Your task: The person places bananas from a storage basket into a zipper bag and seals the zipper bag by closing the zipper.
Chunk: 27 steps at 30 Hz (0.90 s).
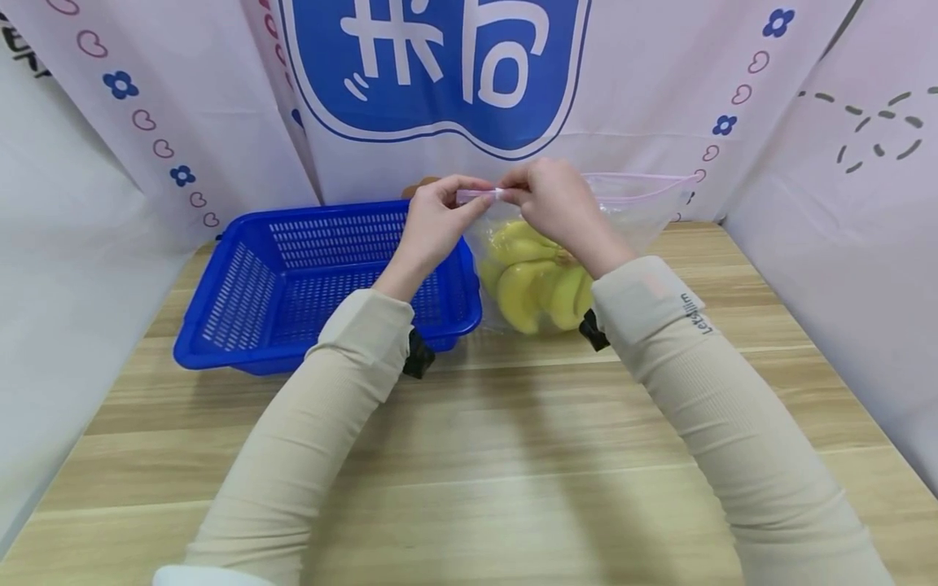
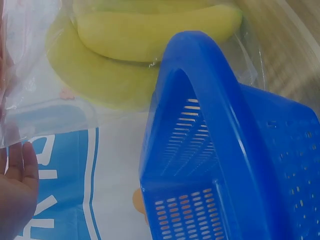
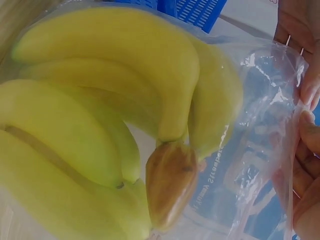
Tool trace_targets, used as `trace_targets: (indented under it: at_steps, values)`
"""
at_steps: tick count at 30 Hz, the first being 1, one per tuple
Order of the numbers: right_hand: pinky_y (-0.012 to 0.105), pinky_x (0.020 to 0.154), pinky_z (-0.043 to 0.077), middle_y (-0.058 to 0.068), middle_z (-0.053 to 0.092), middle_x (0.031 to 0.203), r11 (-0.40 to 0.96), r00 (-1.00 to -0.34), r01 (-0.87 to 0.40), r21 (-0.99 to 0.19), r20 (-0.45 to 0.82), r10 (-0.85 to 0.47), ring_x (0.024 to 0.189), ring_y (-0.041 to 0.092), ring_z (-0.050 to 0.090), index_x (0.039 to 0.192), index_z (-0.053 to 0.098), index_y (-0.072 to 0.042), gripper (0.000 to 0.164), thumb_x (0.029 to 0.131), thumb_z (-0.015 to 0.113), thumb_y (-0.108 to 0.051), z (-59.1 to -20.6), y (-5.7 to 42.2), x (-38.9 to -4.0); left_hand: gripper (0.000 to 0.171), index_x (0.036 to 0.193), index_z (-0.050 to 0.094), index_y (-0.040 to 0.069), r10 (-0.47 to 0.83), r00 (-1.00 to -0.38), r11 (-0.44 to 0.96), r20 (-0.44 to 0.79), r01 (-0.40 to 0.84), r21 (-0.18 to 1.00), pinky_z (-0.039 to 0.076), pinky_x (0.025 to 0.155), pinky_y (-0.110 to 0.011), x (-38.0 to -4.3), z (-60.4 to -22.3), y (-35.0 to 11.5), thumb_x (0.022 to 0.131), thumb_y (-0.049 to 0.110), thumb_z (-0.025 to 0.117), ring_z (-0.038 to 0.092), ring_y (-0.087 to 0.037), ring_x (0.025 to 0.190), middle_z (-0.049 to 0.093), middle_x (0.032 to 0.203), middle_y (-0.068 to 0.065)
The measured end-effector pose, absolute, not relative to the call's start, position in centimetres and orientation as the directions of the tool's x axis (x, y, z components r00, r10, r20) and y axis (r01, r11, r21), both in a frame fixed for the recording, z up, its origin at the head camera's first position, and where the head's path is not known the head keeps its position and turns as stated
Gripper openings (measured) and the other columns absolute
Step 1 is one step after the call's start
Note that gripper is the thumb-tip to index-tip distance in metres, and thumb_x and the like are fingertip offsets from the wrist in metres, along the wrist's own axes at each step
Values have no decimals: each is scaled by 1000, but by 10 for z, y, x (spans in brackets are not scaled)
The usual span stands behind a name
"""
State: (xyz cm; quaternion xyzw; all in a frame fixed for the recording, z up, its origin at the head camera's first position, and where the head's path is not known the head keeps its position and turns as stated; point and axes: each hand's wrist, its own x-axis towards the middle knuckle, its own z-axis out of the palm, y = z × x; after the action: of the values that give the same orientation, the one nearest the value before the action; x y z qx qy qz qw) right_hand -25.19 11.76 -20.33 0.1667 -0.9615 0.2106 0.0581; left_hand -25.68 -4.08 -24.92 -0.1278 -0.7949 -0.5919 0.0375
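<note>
A clear zip bag (image 1: 637, 216) with a pink zip strip along its top holds a bunch of bananas (image 1: 531, 289). My left hand (image 1: 436, 224) pinches the left end of the strip between thumb and fingers. Right beside it, my right hand (image 1: 557, 203) pinches the white slider (image 1: 499, 194) on the strip. Toward the right corner the bag's mouth stands apart. In the right wrist view the bananas (image 3: 110, 70) and their brown stem end (image 3: 171, 182) show through the plastic, with both hands at the bag's edge.
A blue perforated basket (image 1: 249, 358) stands on the wooden table (image 1: 513, 488), left of the bag and close against it. Behind it part of a round brown thing (image 1: 418, 187) shows. White printed cloth (image 1: 645, 98) hangs at the back, with white walls on both sides.
</note>
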Motion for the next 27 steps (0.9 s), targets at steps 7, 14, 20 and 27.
trace_targets:
  at_steps: [7, 14, 20, 27]
  values:
    - [40, 90, 49, 13, 70, 113, 862, -936, -348, -370, 184, -299, 99, 27, 63, 112, 70, -4, 25, 97, 54, -18, -204, 118, -253, 27, 112, 70, 11, 116, -970, 281, 214, 239, 930, 35, 58, -19, -255, -248, -39, 90, 27, 66, 44, -9, 66, 67, 101, -5]
    - [41, 91, 48, 14, 69, 113, 871, -933, -354, -341, 186, -307, 102, 29, 61, 111, 70, -4, 25, 97, 55, -19, -204, 121, -253, 27, 112, 71, 11, 93, -973, 288, 212, 230, 930, 34, 57, -19, -255, -249, -39, 90, 26, 66, 43, -9, 67, 65, 94, -1]
    - [41, 91, 47, 16, 68, 111, 879, -941, -335, -340, 175, -291, 99, 29, 59, 110, 70, -3, 25, 97, 54, -17, -205, 125, -253, 27, 112, 71, 11, 72, -976, 292, 203, 215, 932, 34, 56, -19, -256, -251, -40, 89, 25, 67, 41, -9, 64, 52, 73, 6]
    - [41, 89, 47, 18, 67, 106, 879, -941, -334, -340, 174, -290, 96, 30, 57, 109, 70, -1, 25, 97, 54, -16, -204, 133, -252, 26, 111, 71, 11, 64, -980, 290, 187, 197, 937, 42, 59, -18, -258, -252, -40, 89, 25, 67, 48, -9, 68, 59, 82, 2]
